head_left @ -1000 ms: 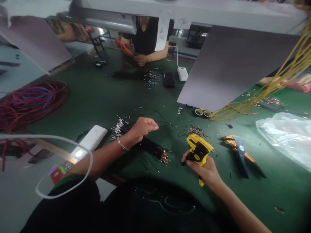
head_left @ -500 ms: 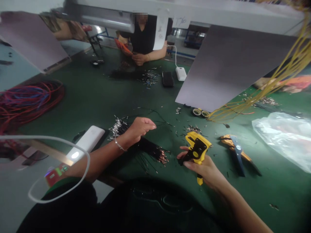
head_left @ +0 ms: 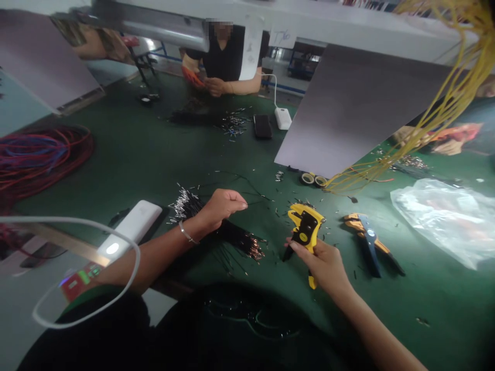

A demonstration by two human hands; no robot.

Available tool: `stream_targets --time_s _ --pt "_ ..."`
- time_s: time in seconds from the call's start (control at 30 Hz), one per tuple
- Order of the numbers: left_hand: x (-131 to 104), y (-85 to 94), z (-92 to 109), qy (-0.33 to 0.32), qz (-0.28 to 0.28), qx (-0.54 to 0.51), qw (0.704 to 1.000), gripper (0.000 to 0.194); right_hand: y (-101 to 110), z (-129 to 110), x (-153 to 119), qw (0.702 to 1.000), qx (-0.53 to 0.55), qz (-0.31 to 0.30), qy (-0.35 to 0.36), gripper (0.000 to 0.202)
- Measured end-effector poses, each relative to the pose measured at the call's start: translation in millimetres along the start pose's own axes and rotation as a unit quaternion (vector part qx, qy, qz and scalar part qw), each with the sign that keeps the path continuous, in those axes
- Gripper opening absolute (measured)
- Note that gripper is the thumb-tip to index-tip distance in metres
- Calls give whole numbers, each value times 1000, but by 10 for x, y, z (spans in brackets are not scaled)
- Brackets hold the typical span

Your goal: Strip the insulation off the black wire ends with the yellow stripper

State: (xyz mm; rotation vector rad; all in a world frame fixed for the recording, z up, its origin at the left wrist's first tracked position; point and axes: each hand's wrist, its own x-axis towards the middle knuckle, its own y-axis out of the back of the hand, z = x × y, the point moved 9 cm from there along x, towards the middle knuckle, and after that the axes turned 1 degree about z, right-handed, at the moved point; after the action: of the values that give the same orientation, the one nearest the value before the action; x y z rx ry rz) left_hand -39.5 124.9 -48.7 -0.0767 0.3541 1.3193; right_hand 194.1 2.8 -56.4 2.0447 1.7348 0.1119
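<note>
My left hand [head_left: 224,208] is above a bundle of black wires [head_left: 235,234], thumb and fingers pressed together in a pinch. Whatever may be between the fingertips is too thin to make out. The bundle has silvery tips at its far left end and bare copper ends at its near right. My right hand [head_left: 323,260] is wrapped round a yellow and black wire stripper [head_left: 306,226], its jaws pointing up and to the left. Behind the stripper lie small loose metal-tipped pieces, partly hidden by it. A thin black wire [head_left: 247,180] curves across the table beyond my left hand.
Another wire stripper [head_left: 367,239], blue and orange, lies right of my right hand, near a clear plastic bag [head_left: 444,216]. A white power bank [head_left: 131,226] and red-blue cable coils [head_left: 42,159] are left. Yellow wires [head_left: 436,123] hang at right. A co-worker [head_left: 224,62] sits opposite.
My right hand has turned the wire stripper slightly, and its fingers now close further round the handles. My left hand keeps its pinch. The whole view has shifted a little.
</note>
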Motion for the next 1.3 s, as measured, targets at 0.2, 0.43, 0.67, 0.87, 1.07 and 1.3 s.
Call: stream_targets --time_s 0.2,0.43,0.67,0.87,1.07,1.3 --pt "-55 -15 131 -60 1 58 997 7 -163 -76 -22 994 31 -101 -6 43" --pt "-248 -171 314 -146 -53 148 977 15 -226 -97 16 983 56 -174 15 42" --pt "-319 -232 381 -161 -86 172 968 17 -423 -184 -79 964 57 -261 15 38" --pt "-294 -256 330 -164 -112 190 961 18 -484 -185 -121 957 63 -282 24 37" --pt "-276 -275 326 -182 -125 203 954 18 -509 -175 -128 953 97 -286 20 35" --pt "-254 -281 310 -191 -129 198 953 16 -491 -152 -110 951 134 -280 8 31"
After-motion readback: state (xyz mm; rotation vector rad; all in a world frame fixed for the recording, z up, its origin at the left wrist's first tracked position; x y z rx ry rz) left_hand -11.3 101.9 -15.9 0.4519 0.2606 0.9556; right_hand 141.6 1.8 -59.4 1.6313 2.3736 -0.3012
